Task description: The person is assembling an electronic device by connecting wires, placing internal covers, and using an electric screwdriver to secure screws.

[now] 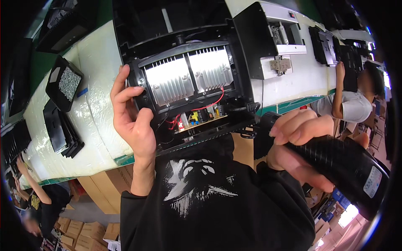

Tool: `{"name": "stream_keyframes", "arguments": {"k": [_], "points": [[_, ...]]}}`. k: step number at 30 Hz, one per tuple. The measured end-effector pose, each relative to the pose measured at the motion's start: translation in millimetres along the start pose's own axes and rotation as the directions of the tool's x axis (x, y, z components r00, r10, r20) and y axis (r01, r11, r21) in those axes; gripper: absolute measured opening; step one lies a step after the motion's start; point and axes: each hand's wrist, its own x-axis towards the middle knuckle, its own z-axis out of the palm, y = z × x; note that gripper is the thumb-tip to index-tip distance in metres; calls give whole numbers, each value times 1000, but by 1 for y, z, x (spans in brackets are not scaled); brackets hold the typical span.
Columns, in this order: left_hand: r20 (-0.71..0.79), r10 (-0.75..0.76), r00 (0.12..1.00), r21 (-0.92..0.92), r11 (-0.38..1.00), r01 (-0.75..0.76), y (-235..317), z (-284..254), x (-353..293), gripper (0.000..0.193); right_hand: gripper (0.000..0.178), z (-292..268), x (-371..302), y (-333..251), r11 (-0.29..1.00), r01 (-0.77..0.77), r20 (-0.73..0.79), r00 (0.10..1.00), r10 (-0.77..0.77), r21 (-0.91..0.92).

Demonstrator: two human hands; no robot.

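In front of me is a black plastic housing (pixel 144 98) with its inside showing. Two silver finned heat sinks (pixel 169 83) are set into it. Below them lies a circuit board (pixel 201 121) with small coloured parts and red wires. My left hand (pixel 136 121) grips the housing's left edge, middle fingertip on the rim, index finger stretched upward and thumb bent. My right hand (pixel 301 138) is wrapped around a black power screwdriver (pixel 347 167), its front end pointing left at the housing's lower right corner. I cannot make out whether its tip touches anything.
A black bin of screws (pixel 69 83) and stacked black panels (pixel 60 129) lie on the plastic-covered table (pixel 104 138) at left. A white-and-black machine (pixel 287 48) stands right of the housing. Other people work at far right (pixel 351 100) and lower left (pixel 46 192); cardboard boxes (pixel 83 234) are below.
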Motion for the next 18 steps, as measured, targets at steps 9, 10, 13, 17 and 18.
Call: {"name": "stream_keyframes", "arguments": {"k": [9, 10, 13, 17, 18], "points": [[-10, -12, 1000, 2, 1000, 12, -1, -2, -1, 40, 52, -80, 1, -92, 893, 401, -235, 906, -353, 205], [-12, -13, 1000, -5, 1000, 13, -1, -4, -2, 40, 57, -97, -4, -95, 921, 390, -250, 892, -376, 6], [-3, -38, 999, -4, 999, 38, 0, 1, -1, 39, 84, -136, -22, -87, 856, 310, -275, 854, -442, -413], [11, -27, 1000, 39, 999, 27, 1, 2, 0, 39, 88, -135, -21, -40, 884, 266, -421, 802, -424, -385], [8, -28, 1000, 43, 999, 28, 1, 2, 0, 39, 88, -136, -20, -33, 902, 245, -401, 831, -384, -355]]}}
